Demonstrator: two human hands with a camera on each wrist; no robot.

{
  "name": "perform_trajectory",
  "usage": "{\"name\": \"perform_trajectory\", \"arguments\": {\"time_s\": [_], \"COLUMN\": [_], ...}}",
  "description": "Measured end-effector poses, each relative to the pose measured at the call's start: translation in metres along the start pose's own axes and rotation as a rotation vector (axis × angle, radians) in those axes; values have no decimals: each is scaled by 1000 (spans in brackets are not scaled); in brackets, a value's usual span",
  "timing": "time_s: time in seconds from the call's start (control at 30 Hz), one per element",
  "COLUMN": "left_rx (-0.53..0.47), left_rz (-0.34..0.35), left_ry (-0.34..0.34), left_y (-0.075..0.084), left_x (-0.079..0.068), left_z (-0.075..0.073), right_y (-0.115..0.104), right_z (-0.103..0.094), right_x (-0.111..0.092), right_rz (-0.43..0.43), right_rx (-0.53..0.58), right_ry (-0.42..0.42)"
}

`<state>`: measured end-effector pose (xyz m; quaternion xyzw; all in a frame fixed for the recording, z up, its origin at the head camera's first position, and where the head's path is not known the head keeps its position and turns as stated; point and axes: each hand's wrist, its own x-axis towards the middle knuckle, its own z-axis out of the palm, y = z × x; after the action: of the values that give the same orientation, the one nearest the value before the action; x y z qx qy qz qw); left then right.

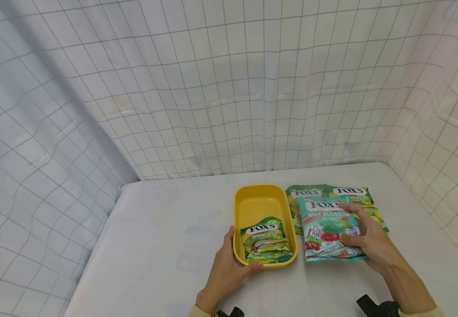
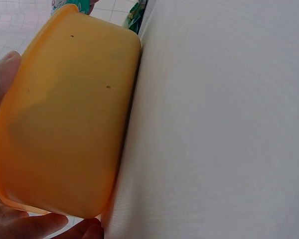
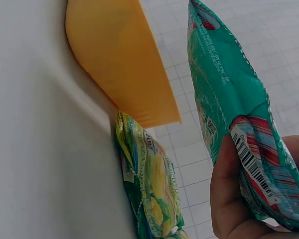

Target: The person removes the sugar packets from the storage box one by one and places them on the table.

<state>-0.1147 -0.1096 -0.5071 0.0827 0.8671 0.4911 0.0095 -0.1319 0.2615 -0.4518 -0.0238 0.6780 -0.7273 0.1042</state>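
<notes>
1. The left hand (image 1: 229,268) grips the near-left corner of a rectangular yellow plastic tray (image 1: 258,204), its thumb and fingers bent round the rim, on a white table (image 1: 153,246).
2. A green-and-yellow plastic bag marked "Fox's Spring Tea" (image 1: 266,244) lies inside the tray's near half.
3. The right hand (image 1: 371,240) pinches a teal plastic bag marked "Fox's Mint Blossom" (image 1: 326,224) between thumb and fingers, above the table, right of the tray.
4. Two green Fox's bags (image 1: 371,211), partly hidden by the teal one, lie close together beyond it.
5. A white gridded curtain (image 1: 213,88) hangs behind.
</notes>
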Motion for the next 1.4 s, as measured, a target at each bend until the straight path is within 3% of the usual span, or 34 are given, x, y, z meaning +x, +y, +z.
{"name": "perform_trajectory", "arguments": {"time_s": [0.27, 0.53, 1.4], "left_rx": [-1, -13, -13], "left_rz": [-12, -11, -1], "left_ry": [-3, -1, 0], "left_y": [2, 1, 0], "left_x": [0, -1, 0], "left_z": [0, 1, 0], "right_y": [15, 28, 55], "right_z": [1, 8, 23], "right_x": [-8, -11, -12], "right_rz": [62, 102, 207], "right_rx": [-10, -93, -140], "right_ry": [45, 90, 133]}}
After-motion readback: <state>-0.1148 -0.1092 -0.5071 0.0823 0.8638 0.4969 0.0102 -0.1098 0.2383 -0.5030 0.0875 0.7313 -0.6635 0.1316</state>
